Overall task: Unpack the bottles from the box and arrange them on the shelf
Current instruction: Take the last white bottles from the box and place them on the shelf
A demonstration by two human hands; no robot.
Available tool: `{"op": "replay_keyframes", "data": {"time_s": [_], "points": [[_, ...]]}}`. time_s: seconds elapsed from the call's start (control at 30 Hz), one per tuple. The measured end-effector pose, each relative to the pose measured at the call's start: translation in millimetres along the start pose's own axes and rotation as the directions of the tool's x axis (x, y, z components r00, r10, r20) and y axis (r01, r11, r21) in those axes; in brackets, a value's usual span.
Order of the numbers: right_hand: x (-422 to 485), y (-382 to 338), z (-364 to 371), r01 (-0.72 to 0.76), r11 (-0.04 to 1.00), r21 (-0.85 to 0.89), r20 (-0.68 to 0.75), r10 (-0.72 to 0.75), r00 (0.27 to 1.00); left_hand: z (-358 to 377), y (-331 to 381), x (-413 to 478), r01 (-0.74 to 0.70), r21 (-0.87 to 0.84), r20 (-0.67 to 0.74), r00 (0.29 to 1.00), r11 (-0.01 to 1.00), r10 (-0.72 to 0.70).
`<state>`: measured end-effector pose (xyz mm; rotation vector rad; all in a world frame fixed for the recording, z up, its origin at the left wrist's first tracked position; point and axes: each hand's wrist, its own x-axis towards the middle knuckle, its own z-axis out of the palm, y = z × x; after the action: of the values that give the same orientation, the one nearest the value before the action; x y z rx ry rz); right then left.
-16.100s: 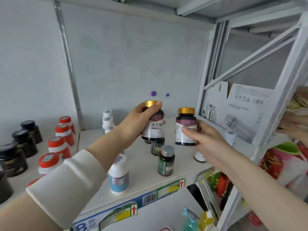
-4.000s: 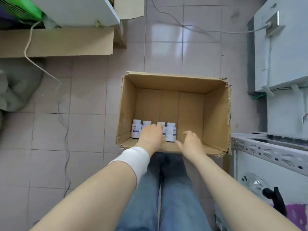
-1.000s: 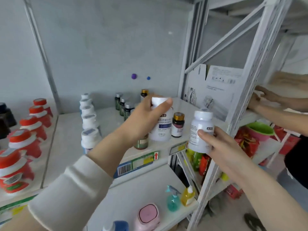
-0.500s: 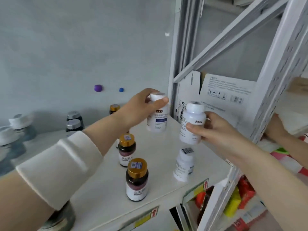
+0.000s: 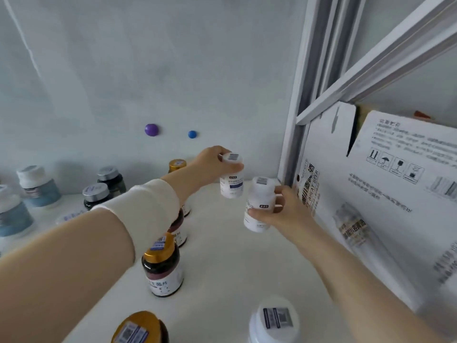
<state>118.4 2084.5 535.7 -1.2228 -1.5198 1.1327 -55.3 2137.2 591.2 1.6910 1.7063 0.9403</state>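
Note:
My left hand (image 5: 210, 161) grips a white bottle (image 5: 232, 184) by its cap, holding it low over the back right of the white shelf (image 5: 235, 263). Beside it, a little nearer to me, my right hand (image 5: 284, 214) holds a second white bottle (image 5: 258, 206) round its body, close to the shelf surface. Another white bottle (image 5: 274, 320) stands at the shelf's front edge. The box is out of view.
Dark bottles with gold caps (image 5: 162, 264) stand in a row under my left forearm. Grey-capped dark bottles (image 5: 96, 195) and blue-labelled white bottles (image 5: 37, 186) stand at the left. A white beer carton (image 5: 385, 194) and the metal upright (image 5: 296, 134) bound the shelf on the right.
Both hands have reached deeper and lower toward the back right of the shelf with their white bottles. The view has moved closer to the shelf.

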Motion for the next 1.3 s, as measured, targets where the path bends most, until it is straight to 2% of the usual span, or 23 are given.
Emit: {"op": "replay_keyframes", "data": {"time_s": [0.1,0.2,0.67,0.93,1.1,1.17,1.2,1.23,1.27,1.3], "points": [[18.9,15.5,3.5,0.0,1.0,-0.021,-0.009,-0.001,1.0,10.1,-7.4,25.9,-0.012,0.104,0.024,1.0,0.994,0.01],[37.0,22.5,7.7,-0.01,0.998,-0.054,-0.015,0.01,1.0,17.8,-13.2,49.9,-0.02,0.134,0.059,0.998,0.991,0.012],[71.7,39.9,27.6,0.045,0.99,-0.135,-0.012,-0.047,0.999,32.4,-23.7,90.1,-0.053,0.114,0.181,0.983,0.992,0.032],[71.2,28.1,21.3,0.016,0.973,-0.23,0.041,-0.007,0.999,29.5,-17.4,86.8,-0.067,0.159,0.172,0.984,0.985,0.039],[65.5,-8.1,1.1,0.042,0.901,-0.431,0.068,-0.014,0.998,-0.4,10.0,66.1,-0.09,0.202,0.088,0.993,0.975,0.074],[60.0,-28.7,-3.2,0.067,0.873,-0.483,0.083,-0.03,0.996,-15.2,19.2,47.3,-0.105,0.405,0.035,0.994,0.908,0.099],[56.4,-37.7,-3.8,0.085,0.848,-0.524,0.097,-0.04,0.994,-22.2,22.4,35.0,-0.116,0.584,0.015,0.991,0.803,0.133],[52.3,-45.2,-3.7,0.109,0.811,-0.575,0.113,-0.053,0.992,-28.7,24.4,22.3,-0.122,0.749,-0.001,0.983,0.651,0.185],[47.0,-51.8,-2.5,0.134,0.77,-0.623,0.13,-0.067,0.989,-35.0,25.0,8.3,-0.118,0.867,0.0,0.972,0.485,0.236],[40.7,-58.6,0.1,0.157,0.731,-0.664,0.145,-0.081,0.986,-41.2,25.3,-6.8,-0.095,0.928,-0.003,0.965,0.36,0.263]]}}
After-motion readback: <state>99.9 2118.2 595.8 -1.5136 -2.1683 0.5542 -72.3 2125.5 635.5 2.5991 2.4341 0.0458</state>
